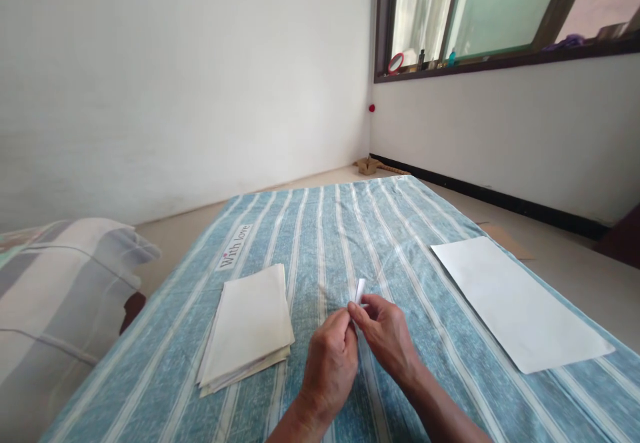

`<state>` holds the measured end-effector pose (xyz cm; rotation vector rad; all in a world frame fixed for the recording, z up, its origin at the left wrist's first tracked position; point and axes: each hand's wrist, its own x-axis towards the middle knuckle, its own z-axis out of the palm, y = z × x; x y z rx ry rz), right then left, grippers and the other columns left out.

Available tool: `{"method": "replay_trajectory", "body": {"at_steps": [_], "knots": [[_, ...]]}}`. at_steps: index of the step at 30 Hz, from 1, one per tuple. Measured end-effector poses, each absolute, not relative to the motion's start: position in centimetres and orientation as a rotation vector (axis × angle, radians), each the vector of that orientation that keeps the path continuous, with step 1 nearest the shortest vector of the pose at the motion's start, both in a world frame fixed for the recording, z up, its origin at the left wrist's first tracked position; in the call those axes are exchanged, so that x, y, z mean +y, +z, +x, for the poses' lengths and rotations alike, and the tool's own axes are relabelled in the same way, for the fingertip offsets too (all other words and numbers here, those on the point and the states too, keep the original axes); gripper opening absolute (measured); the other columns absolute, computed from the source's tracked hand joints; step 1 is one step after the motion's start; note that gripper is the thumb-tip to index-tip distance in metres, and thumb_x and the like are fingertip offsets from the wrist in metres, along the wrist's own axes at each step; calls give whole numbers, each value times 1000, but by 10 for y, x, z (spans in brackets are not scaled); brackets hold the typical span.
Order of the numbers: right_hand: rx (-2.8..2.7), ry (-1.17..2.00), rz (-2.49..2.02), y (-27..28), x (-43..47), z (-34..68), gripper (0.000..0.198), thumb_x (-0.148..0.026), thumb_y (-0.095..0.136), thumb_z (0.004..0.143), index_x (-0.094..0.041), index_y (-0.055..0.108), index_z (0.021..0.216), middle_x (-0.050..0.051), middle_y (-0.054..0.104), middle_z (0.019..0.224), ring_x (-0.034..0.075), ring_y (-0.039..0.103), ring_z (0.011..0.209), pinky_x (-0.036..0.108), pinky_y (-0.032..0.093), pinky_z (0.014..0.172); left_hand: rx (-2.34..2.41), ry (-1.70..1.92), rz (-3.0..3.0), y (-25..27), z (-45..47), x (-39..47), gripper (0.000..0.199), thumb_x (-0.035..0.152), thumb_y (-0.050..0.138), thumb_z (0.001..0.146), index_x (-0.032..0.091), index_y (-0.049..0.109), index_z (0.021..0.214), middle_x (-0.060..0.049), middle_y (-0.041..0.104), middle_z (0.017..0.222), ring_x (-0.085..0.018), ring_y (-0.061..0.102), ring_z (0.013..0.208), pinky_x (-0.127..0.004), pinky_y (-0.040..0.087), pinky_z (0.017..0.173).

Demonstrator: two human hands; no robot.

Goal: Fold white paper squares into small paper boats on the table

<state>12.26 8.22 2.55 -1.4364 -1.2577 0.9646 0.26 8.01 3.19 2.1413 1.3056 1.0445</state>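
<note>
Close together over the striped cloth, my left hand and my right hand both grip a narrow white folded strip of paper. The strip's upper end sticks out beyond my fingers, and its lower part is hidden by them. My right thumb and fingers pinch it near the top; the left fingers are curled round it lower down. Left of my hands lies a stack of off-white paper sheets, its edges uneven. On the right rests a large white sheet, flat near the table's edge.
A blue and white striped cloth covers the table, with "With love" printed at left. Grey and white striped bedding stands beyond the left edge. Cardboard lies on the floor at right. Small items, including a red-rimmed mirror, line the windowsill.
</note>
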Motion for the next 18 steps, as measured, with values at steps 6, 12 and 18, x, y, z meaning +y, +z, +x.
{"method": "replay_trajectory", "body": {"at_steps": [6,12,18], "knots": [[-1208,1187,-1145,36,112,116,27,-42,62,81,-15,69,81,2,68,66,19,66,66,26,47,59,1336,1036,1796,48,-4,98,23,26,49,87,17,69,93,-6,73,84,-20,69,77,-27,54,67],[-1124,1310,-988,30,121,116,37,-50,68,77,-15,72,89,4,69,71,20,66,67,30,51,63,1295,1100,1622,38,-12,114,29,33,60,81,15,68,103,-8,75,90,-22,71,81,-28,56,69],[-1118,1390,-887,20,121,121,34,-48,69,78,-16,72,88,3,70,76,18,65,70,31,51,71,1295,1096,1592,29,-16,114,34,32,60,79,14,67,107,-9,74,96,-21,71,79,-29,58,68]]}}
